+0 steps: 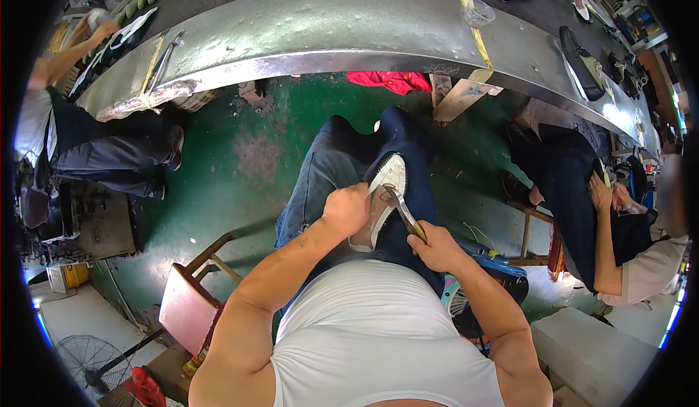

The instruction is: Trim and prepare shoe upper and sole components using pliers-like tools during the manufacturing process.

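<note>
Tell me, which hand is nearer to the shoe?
The left hand: it grips the shoe at its side. The right hand is apart from it, to the right, holding the pincers.

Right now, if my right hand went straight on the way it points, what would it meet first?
Most likely the shoe: the pliers in your right hand reach over it, though whether they touch is hard to tell.

Workshop interior with green floor [207,188] and long metal-faced bench [313,25].
The floor is scuffed in patches; the bench shines under bright light. A wooden support [462,101] stands beneath it; a pink-seated chair [186,309] and a wire-caged fan [92,374] occupy the lower left.
</note>
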A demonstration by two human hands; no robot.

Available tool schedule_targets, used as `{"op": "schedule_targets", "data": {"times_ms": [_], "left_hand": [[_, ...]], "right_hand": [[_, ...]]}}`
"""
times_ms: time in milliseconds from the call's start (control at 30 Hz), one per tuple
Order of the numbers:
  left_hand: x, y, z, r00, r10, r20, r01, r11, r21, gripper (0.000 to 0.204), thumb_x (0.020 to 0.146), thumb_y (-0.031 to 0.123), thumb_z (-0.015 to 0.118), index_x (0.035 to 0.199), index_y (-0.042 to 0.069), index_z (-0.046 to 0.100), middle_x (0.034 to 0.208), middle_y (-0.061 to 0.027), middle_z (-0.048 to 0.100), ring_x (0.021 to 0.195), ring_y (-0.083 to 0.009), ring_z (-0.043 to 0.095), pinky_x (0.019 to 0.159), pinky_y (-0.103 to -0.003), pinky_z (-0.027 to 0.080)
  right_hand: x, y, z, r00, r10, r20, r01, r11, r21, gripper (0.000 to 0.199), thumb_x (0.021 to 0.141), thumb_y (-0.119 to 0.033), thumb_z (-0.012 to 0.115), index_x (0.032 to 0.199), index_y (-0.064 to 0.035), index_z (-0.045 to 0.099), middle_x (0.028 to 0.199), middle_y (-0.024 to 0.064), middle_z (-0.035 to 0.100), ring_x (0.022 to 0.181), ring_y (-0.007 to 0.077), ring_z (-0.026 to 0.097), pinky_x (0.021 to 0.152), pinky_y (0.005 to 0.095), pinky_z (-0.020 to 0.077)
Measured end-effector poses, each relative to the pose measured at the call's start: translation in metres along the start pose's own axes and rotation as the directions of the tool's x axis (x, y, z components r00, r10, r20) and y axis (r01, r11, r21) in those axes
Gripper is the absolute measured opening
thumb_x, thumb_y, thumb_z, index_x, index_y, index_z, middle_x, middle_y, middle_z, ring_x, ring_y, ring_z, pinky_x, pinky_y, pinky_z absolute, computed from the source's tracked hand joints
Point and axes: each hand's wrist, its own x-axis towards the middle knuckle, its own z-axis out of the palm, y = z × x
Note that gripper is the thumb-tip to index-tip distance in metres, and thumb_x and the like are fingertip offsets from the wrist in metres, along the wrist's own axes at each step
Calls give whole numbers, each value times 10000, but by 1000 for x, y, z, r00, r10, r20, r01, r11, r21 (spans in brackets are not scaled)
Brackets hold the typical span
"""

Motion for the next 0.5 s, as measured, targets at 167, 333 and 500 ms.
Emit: {"op": "schedule_targets", "data": {"times_ms": [167,333,500], "left_hand": [[-10,0,6,968,14,-250,-29,998,-56,249,932,247,598,794,41,618,671,-185,666,630,-389,673,613,-489,548],[-11,19,1,976,30,-216,-21,999,47,244,950,253,574,810,61,629,675,-174,669,625,-371,674,587,-476,539],[-10,23,5,971,82,-226,-61,993,98,268,955,249,569,762,66,599,648,-155,660,575,-355,663,550,-460,532]], "right_hand": [[0,-18,-22,967,24,255,-54,992,111,245,957,-243,601,999,-5,568,763,116,632,743,199,646,630,380,517],[18,-23,-40,906,109,410,-183,972,145,237,972,-230,585,1056,-9,597,887,83,646,853,162,638,624,339,534],[35,-53,-71,819,230,526,-326,941,96,265,983,-228,570,1138,-18,615,1088,76,673,946,203,650,726,378,553]]}}
